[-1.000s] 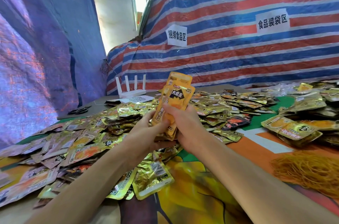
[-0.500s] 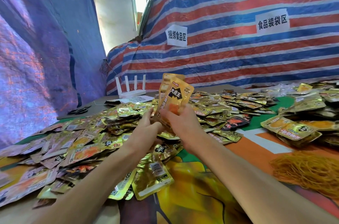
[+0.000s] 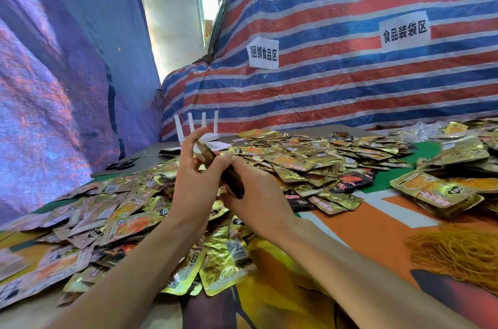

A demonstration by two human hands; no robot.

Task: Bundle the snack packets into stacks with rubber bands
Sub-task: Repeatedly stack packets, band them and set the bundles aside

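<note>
Both hands hold a thin stack of snack packets edge-on above the table, so only its dark side shows. My left hand pinches the stack's upper part with thumb and curled fingers, the other fingers spread upward. Around the stack's lower end my right hand is curled. A wide heap of loose gold and orange packets covers the table behind and to the left. A pile of yellow rubber bands lies at the right, away from both hands.
A white router with several antennas stands at the back by the striped tarp wall. Black scissors lie at the far left. More packets are piled at the right. The colourful tablecloth shows bare beside my right forearm.
The stack was upright with its orange printed face toward me; it now sits lower and turned edge-on. My left fingers have opened out and shifted to its upper part.
</note>
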